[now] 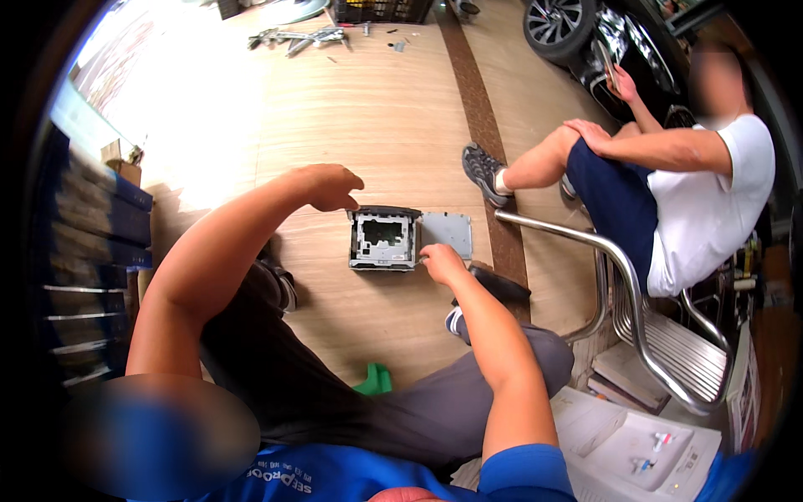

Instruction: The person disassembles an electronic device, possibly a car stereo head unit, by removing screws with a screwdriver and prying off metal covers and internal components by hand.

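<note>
A boxy metal electronic unit (386,238), which looks like a car stereo chassis, sits on the floor in front of me. Its upward side has a cut-out showing dark parts inside, and a black panel (393,211) runs along its far edge. My left hand (333,186) hovers at the far left corner, fingers and thumb apart; whether the thumb touches the panel I cannot tell. At the near right side, my right hand (442,263) is closed in a pinch by the unit's edge. What it pinches is too small to make out. A flat grey metal plate (448,234) lies against the unit's right side.
To the right, a person (703,184) sits on a metal bench (669,356), holding a phone (606,57). Metal tools (305,38) and a black crate (385,10) are at the far side. Blue boxes (92,251) stand left; a green object (375,379) lies near my legs.
</note>
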{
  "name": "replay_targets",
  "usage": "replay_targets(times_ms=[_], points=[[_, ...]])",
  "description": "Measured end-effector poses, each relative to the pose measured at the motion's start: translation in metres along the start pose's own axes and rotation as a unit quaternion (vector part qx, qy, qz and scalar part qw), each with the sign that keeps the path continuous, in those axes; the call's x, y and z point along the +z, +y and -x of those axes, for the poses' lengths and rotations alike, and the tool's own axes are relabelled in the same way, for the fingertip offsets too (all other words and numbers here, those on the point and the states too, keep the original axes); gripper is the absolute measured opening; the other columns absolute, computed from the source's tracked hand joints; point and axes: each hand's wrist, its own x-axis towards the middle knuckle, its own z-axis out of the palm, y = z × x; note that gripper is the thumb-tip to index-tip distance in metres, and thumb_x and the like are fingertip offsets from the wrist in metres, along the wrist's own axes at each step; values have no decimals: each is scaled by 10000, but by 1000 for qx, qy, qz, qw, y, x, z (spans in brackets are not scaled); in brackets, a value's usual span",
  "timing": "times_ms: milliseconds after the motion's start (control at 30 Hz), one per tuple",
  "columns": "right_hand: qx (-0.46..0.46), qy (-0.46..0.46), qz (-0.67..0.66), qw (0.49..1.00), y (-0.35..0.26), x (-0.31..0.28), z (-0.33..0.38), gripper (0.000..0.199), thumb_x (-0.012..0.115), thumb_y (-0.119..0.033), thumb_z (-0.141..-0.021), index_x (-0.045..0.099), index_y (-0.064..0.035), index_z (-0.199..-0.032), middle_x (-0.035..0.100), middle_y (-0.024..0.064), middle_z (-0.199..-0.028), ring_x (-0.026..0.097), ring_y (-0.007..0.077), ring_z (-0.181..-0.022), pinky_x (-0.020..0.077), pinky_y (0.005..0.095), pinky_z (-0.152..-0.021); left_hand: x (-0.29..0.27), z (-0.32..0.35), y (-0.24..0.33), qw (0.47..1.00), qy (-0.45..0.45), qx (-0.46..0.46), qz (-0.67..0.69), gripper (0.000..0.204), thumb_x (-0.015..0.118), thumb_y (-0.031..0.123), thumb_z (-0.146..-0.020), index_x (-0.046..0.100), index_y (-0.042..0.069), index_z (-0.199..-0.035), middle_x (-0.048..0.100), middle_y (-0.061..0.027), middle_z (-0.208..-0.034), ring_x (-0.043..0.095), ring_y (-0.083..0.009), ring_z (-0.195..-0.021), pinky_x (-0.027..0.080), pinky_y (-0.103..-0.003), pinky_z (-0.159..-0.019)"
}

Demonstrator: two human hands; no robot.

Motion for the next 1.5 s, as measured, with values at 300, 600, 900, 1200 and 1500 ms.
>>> replay_targets(times_ms=[300, 600, 900, 1200, 1500], points=[[-37, -22, -75, 996, 12, 6, -3, 211, 615, -235, -855, 719, -83, -959, 690, 164, -951, 651, 332, -912, 511, 399, -809, 4, -9, -3, 999, 13, 39, -19, 496, 581, 294, -925, 486, 42, -1341, 597, -219, -1220, 548, -379, -1150, 448, -439, -968], [34, -71, 31, 996, 10, -8, -5, 286, 650, -317, -858, 712, -58, -962, 682, 182, -978, 639, 344, -946, 506, 422, -828, 7, -13, -4, 999, 12, 33, -26, 501, 586, 305, -922, 492, 34, -1332, 592, -219, -1232, 554, -374, -1146, 447, -429, -974], [-38, -12, -11, 999, 19, 1, -1, 222, 593, -148, -851, 699, -85, -1036, 671, 181, -1039, 619, 357, -1008, 497, 421, -879, 6, -10, -3, 1000, -6, 9, -19, 562, 599, 398, -902, 495, 68, -1345, 577, -188, -1271, 523, -355, -1201, 438, -430, -993], [-21, -7, -102, 994, 14, 5, -3, 223, 635, -264, -833, 722, -71, -902, 691, 168, -926, 646, 349, -922, 506, 436, -820, 4, -4, -3, 1000, 14, 19, -17, 546, 584, 376, -914, 491, 60, -1349, 615, -204, -1202, 559, -368, -1146, 447, -442, -970], [-36, -12, 22, 999, 27, 8, -11, 235, 668, -243, -823, 707, -55, -959, 676, 198, -978, 635, 362, -954, 510, 444, -837, 12, -16, -14, 996, 45, 69, -43, 546, 623, 350, -888, 518, 41, -1325, 609, -222, -1196, 571, -389, -1106, 448, -433, -969]])
